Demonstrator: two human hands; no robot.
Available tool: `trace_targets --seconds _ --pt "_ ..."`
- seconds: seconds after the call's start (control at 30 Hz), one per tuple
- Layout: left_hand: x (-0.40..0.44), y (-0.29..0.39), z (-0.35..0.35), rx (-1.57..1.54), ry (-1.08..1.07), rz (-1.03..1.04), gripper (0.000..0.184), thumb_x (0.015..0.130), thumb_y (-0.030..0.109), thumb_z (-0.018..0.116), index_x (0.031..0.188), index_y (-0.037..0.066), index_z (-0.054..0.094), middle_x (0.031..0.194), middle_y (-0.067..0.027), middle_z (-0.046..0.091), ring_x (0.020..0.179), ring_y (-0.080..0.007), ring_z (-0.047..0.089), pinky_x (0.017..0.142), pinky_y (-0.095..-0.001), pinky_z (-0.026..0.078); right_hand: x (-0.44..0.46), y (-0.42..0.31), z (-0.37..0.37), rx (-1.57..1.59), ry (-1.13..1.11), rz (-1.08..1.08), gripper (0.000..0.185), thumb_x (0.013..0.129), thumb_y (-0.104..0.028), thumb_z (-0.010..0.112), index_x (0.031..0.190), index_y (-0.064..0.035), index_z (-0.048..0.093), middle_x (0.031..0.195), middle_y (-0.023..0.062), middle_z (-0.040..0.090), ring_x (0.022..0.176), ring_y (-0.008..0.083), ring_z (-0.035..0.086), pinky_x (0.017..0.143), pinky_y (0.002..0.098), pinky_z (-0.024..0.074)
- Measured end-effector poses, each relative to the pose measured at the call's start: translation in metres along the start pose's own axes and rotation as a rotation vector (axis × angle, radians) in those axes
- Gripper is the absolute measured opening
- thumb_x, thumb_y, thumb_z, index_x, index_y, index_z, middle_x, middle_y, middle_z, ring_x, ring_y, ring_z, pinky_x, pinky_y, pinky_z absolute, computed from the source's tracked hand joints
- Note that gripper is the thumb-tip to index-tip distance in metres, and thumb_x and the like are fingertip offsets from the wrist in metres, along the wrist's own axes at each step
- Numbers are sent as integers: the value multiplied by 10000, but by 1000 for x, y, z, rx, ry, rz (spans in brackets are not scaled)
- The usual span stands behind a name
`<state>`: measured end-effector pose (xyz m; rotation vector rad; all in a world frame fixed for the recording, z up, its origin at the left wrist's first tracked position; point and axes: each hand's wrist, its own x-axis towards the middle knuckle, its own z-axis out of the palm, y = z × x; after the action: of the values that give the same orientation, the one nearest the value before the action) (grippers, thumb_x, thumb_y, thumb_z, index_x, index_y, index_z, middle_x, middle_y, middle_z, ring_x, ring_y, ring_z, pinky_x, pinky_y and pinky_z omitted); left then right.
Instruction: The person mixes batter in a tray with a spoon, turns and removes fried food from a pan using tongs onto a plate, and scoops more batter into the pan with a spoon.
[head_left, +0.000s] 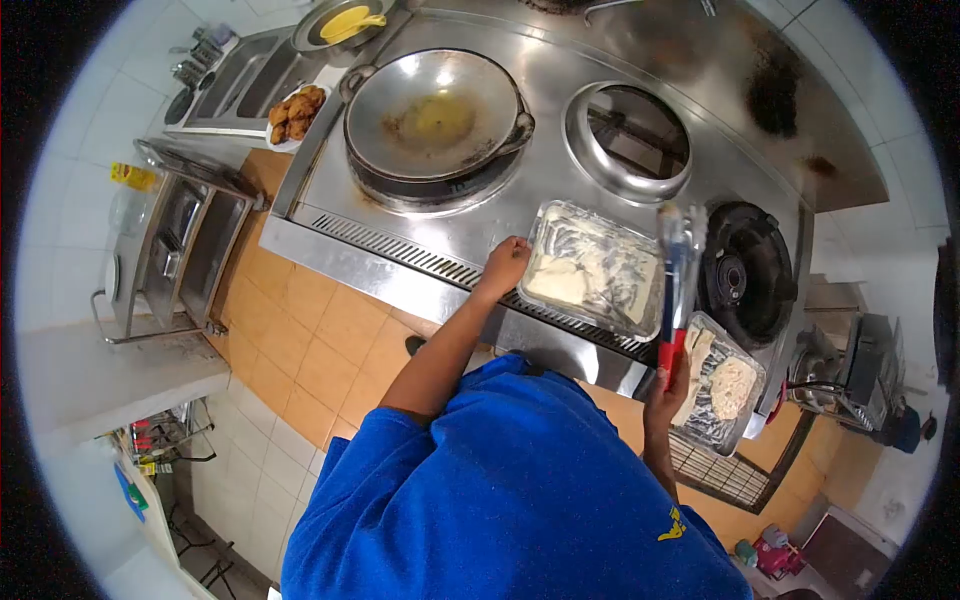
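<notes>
My left hand (507,266) is closed at the left rim of a clear rectangular tray (594,318), which holds pale batter and floury smears. My right hand (665,392) grips a pair of tongs (670,352) by the red handle; their blurred metal end points up, away from me, past the tray's right side. Just right of that hand sits a second clear tray (712,432) with pale, batter-coated pieces (733,389) in it. Beyond my left hand, a large wok (400,150) with a little yellowish oil rests on the left burner.
A steel wok ring (580,150) and a black burner (775,262) take up the middle and right of the stove (545,165). Browned fried pieces (295,112) lie on a white plate at the left. A yellow bowl (350,25) and a steel cart (165,250) are farther left.
</notes>
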<state>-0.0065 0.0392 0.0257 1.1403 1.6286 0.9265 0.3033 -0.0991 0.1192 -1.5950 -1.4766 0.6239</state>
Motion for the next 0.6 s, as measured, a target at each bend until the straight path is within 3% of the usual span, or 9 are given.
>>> trace_targets --seconds 0.07,0.13,0.17,0.27,0.4,0.43,0.53,0.6 --pt "-7 -1 -6 13 66 19 256 863 208 546 1013 2 567 949 -161 633 919 -274 603 811 -340 458 -3 10 14 144 -37 64 479 878 -164 534 1286 46 400 1224 170 492 1111 242 478 946 352 364" --pt "-19 0 -25 -68 88 40 247 880 203 539 1031 9 563 955 -126 632 918 -225 596 808 -318 457 15 -13 30 -1 -92 -68 511 814 -170 609 1258 22 444 1050 126 547 942 231 534 824 338 417" --pt "-32 1 -41 -155 67 48 242 889 200 533 1042 14 561 958 -106 629 918 -199 587 807 -306 455 21 -23 41 82 -125 -66 533 788 -173 623 1260 6 450 981 118 542 884 234 530 789 334 418" --pt "-72 -13 -89 -278 55 83 233 914 226 514 1031 30 561 985 -64 618 876 -132 563 789 -258 437 51 -63 68 -22 -261 -229 602 747 -190 678 1277 -27 443 942 138 538 846 260 526 765 345 436" --pt "-129 -26 -143 -515 357 -191 182 907 216 515 980 54 554 932 -56 622 812 -134 580 673 -278 478 73 -91 105 100 -507 -263 667 704 -202 720 1291 -67 434 931 113 537 802 228 541 693 328 456" --pt "-139 -38 -155 -552 461 -187 167 903 212 516 982 67 542 943 -57 613 789 -147 588 628 -275 484 75 -92 114 118 -570 -284 660 701 -217 720 1282 -72 442 911 101 531 767 211 541 658 320 456" --pt "-152 -58 -190 -680 743 -121 180 914 217 504 1025 77 525 962 -57 584 791 -154 582 657 -272 487 71 -104 142 76 -778 -249 647 713 -281 695 1271 -67 449 907 109 534 753 209 545 646 322 457" --pt "-143 -64 -223 -700 876 -45 196 917 212 505 1055 73 515 977 -65 580 811 -155 581 681 -281 492 65 -120 163 89 -823 -252 677 725 -411 656 1267 -63 448 909 127 542 754 242 556 664 348 456"
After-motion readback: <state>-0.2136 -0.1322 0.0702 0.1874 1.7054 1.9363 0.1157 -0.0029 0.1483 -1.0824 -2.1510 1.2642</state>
